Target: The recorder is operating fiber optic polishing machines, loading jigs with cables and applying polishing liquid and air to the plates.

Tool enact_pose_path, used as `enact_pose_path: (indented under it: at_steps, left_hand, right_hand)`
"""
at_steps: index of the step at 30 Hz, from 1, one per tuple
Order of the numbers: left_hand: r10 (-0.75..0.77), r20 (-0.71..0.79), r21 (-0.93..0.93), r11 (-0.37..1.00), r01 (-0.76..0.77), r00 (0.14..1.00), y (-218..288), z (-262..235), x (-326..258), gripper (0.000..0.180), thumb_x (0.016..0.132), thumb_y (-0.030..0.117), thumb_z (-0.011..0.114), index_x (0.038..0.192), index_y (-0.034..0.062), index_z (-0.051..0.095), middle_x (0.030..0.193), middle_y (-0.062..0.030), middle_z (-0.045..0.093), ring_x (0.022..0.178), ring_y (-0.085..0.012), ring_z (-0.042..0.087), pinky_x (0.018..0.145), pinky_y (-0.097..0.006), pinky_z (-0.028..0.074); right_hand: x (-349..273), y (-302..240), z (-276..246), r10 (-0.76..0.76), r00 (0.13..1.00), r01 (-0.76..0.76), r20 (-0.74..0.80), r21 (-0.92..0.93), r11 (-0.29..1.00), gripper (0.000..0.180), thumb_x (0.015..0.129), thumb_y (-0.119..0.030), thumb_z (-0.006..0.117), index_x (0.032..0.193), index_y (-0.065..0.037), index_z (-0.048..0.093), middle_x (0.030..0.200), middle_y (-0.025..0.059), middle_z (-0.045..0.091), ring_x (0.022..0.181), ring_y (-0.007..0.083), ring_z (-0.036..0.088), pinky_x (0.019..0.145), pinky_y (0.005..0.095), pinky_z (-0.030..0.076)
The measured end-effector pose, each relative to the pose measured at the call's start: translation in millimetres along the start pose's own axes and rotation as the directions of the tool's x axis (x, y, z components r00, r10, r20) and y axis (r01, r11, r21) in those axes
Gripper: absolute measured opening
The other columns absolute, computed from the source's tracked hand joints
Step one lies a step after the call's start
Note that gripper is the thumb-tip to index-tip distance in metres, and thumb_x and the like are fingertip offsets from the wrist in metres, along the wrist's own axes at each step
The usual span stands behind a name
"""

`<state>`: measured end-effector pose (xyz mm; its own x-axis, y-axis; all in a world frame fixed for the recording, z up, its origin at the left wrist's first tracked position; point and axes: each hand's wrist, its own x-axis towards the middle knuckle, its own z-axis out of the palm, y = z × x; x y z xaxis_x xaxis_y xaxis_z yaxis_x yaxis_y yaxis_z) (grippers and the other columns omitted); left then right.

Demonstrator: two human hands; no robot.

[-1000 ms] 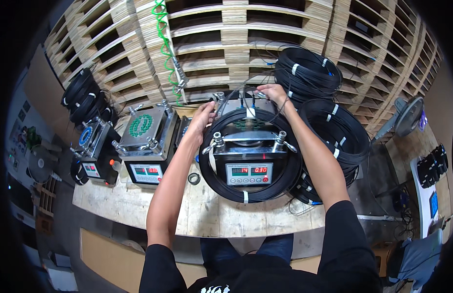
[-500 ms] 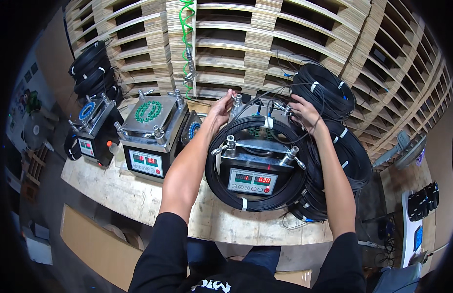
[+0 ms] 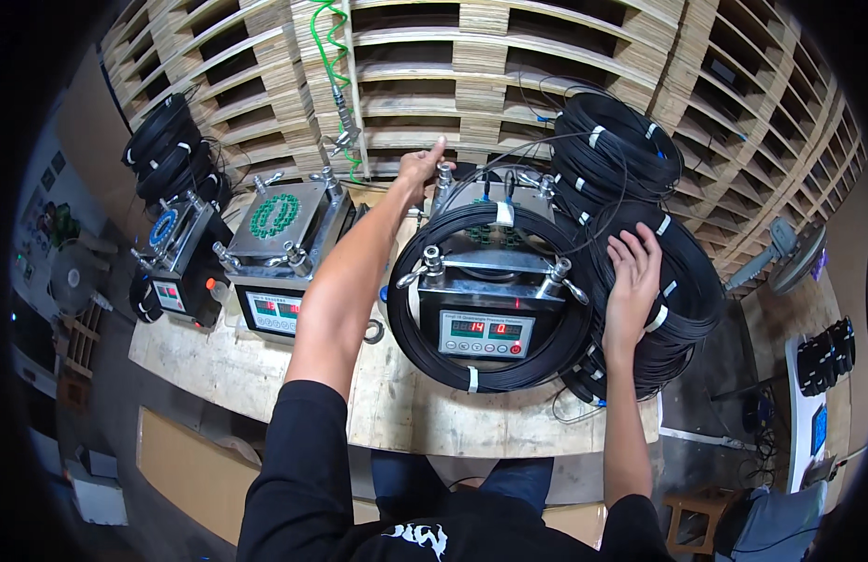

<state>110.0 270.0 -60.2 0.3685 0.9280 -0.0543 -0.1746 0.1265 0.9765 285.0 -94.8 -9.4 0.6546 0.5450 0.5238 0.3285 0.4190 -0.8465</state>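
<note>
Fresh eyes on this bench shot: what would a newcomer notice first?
Probably the big black cable coil, mid-picture, framing the lit red digits of a machine. Next, the person's hands: the left hand beside that machine's back left post, the right hand open by the stacked coils at right. Behind rises a wall of wooden pallets.

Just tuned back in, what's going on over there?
A person's two bare hands are at a metal-topped machine with a lit display, a coil of black cable looped around it. The left hand is by the back-left knob; whether it grips is unclear. The right hand is open in front of stacked cable coils, with nothing visible in it.
</note>
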Motion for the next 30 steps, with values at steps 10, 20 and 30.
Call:
enact_pose_path:
  at_steps: [10,20,30]
  left_hand:
    - [0.138,0.018,0.732,0.673,-0.107,0.990,22,-25,17,0.082,0.082,0.077,0.056,0.111,0.0028,0.072,0.075,-0.0072,0.067,0.057,-0.0110,0.050,0.051,-0.029,0.037]
    - [0.388,-0.074,0.650,0.717,-0.251,0.919,9,15,12,0.060,0.075,0.059,0.080,0.061,0.0012,0.066,0.050,-0.0020,0.054,0.042,-0.0088,0.048,0.043,-0.028,0.040]
    - [-0.035,0.390,0.384,0.914,-0.129,0.920,14,19,5,0.053,0.084,0.057,0.072,0.081,0.0043,0.070,0.067,-0.0042,0.066,0.053,-0.0084,0.057,0.047,-0.024,0.045]
  right_hand:
    - [-43,3,-3,-0.220,0.958,0.276,0.183,-0.380,0.883,0.037,0.084,0.010,0.047,0.118,0.003,0.059,0.125,0.0204,0.058,0.118,0.0371,0.057,0.102,0.0380,0.043]
    - [-46,31,-14,-0.186,0.970,0.226,0.157,-0.290,0.930,0.046,0.083,0.012,0.046,0.126,0.000,0.056,0.133,0.0171,0.055,0.076,0.0179,0.051,0.071,0.0272,0.047]
    - [-55,40,-6,-0.168,0.969,0.210,0.179,-0.243,0.947,0.035,0.097,-0.002,0.037,0.129,0.004,0.050,0.130,0.0211,0.058,0.122,0.0329,0.057,0.102,0.0353,0.043]
